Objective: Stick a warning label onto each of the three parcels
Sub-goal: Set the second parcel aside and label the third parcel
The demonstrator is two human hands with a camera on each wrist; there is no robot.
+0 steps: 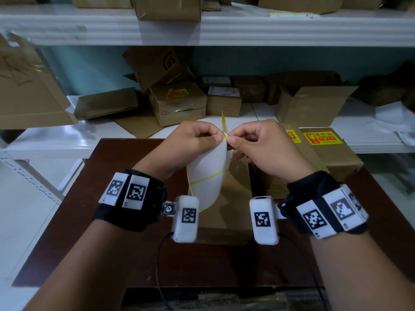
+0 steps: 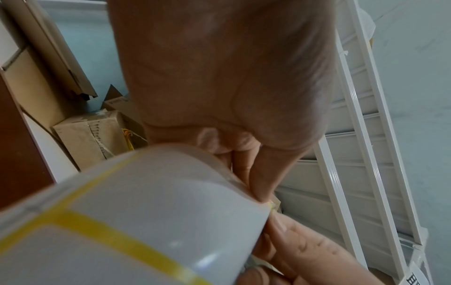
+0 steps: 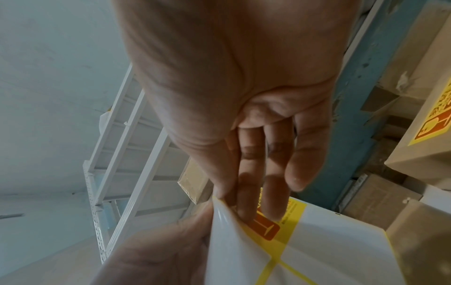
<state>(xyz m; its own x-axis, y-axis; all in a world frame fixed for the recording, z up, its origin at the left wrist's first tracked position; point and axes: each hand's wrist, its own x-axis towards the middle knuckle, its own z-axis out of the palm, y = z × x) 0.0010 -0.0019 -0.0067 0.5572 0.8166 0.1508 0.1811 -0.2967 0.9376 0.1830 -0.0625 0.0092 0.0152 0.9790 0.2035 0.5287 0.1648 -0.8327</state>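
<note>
Yellow warning label [image 1: 224,122] is peeling off the backing sheet [image 1: 208,173] as I'm pinching both with my left hand [image 1: 190,142] and right hand [image 1: 258,144]; yanking could tear or curl it.

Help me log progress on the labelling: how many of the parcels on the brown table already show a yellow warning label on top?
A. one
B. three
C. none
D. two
D: the two parcels at the right each carry a yellow label, while the parcel under the hands has a bare top.
</note>
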